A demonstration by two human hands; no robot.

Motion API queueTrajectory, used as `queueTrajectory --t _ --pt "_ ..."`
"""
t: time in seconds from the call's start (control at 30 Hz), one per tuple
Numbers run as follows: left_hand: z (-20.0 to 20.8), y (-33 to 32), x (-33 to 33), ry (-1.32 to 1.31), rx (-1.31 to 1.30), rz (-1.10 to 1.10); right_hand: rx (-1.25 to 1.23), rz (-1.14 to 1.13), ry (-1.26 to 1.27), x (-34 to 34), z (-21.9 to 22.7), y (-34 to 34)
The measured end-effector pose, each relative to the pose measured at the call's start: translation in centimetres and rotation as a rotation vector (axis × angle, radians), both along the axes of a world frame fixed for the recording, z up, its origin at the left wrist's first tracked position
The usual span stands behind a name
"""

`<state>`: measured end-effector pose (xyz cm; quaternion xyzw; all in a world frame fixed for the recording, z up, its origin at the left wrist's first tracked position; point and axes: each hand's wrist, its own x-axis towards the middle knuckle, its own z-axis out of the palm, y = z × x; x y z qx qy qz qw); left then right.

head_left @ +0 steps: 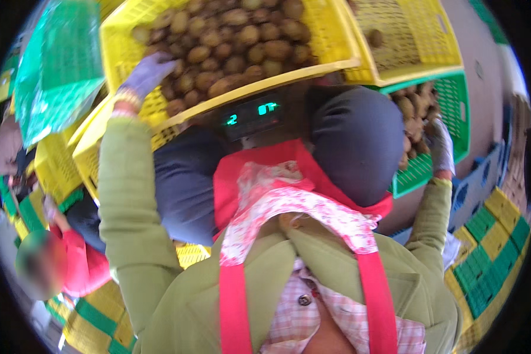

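Note:
A large yellow crate (330, 41) in front of me holds a heap of brown kiwifruit (236, 50). My left hand (147, 75), in a light purple glove, reaches into its left side. The fingers are stretched out toward the nearest fruit, and I see nothing gripped in them. To the right stands a green crate (451, 106) with brown, uneven-looking fruit (415, 115). My right hand (440, 141), in a pale glove, is down inside that crate against the fruit. Its fingers are mostly turned away, so their grip is unclear.
A digital scale display (251, 121) glows below the yellow crate, between my knees. At the upper right, another yellow crate (419, 41) holds a single visible fruit (374, 38). Green plastic sheeting (59, 71) hangs at the left. A person in red (85, 265) works at the lower left.

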<state>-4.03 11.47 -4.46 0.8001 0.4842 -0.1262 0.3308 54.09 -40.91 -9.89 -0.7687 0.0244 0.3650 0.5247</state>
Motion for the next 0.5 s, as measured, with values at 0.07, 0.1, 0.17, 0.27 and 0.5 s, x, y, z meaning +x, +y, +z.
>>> queueTrajectory --t 0.07,0.1,0.17,0.27,0.5 --pt "0.3 -0.4 0.3 0.022 0.015 0.014 -0.049 0.017 0.000 -0.3 0.5 0.5" --pt "0.2 -0.4 0.3 0.037 0.038 0.013 -0.066 0.028 -0.017 -0.4 0.7 0.7" --pt "-0.3 -0.1 0.1 0.011 -0.032 0.056 -0.067 0.018 -0.032 -0.9 1.2 1.6" --pt "-0.4 0.2 -0.4 -0.007 -0.027 0.066 -0.109 0.090 -0.080 -1.7 2.1 3.2" --pt "2.2 -0.4 -0.9 -0.268 -0.020 0.005 0.118 0.445 -0.448 -7.0 9.7 15.6"
